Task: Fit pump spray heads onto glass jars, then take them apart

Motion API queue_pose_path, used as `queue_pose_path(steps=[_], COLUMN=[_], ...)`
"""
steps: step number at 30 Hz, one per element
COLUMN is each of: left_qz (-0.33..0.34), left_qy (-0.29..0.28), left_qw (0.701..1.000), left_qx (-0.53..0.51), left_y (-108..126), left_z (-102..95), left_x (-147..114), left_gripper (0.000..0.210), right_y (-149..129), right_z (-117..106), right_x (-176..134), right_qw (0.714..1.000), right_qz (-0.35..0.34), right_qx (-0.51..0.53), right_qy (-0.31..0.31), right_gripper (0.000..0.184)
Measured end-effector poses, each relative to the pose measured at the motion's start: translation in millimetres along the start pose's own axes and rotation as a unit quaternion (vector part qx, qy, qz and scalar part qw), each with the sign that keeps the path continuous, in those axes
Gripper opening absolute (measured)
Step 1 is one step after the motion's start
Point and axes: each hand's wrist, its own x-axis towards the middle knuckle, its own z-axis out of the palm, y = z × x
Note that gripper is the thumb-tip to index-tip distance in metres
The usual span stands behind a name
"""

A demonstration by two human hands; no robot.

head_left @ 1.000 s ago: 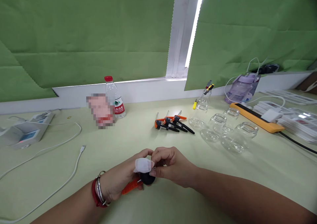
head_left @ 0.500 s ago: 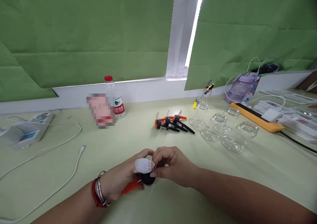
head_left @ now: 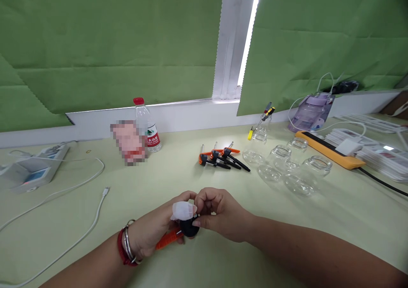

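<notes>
Hardly anything has shifted since the earlier frame: your view has drifted a touch, the white wrapping (head_left: 183, 210) on your left thumb sits slightly higher and further left, and a small metal bit (head_left: 195, 215) now shows at your fingertips. Your left hand (head_left: 163, 221) is wrapped around an orange-handled tool (head_left: 168, 238), held low over the near part of the desk (head_left: 137, 203); you can't tell from here whether it touches the surface. Your right hand (head_left: 223, 216) meets it, thumb and forefinger pinched at the edge of the black head (head_left: 189, 228).

Watch that pinch. If the metal bit is loose, too light a squeeze could let it slip and roll away across the smooth top. The wrapping may dull your feel and hides part of the work, so the tool could twist in your left grip as the right one presses. A sudden slip forward might knock the three similar tools (head_left: 216, 155) lying beyond.
</notes>
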Motion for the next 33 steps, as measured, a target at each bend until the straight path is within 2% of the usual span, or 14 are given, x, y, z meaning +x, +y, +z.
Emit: queue_pose_path(steps=[33], left_qz=[-0.003], left_qy=[0.002], left_qw=[1.0], left_qx=[-0.012], left_y=[-0.3], left_z=[-0.2], left_x=[-0.5], left_gripper=[0.036], right_y=[4.0], right_z=[-0.2], right_x=[1.8], right_qw=[0.998], right_qz=[0.002], right_qx=[0.051], right_qy=[-0.033], right_gripper=[0.028])
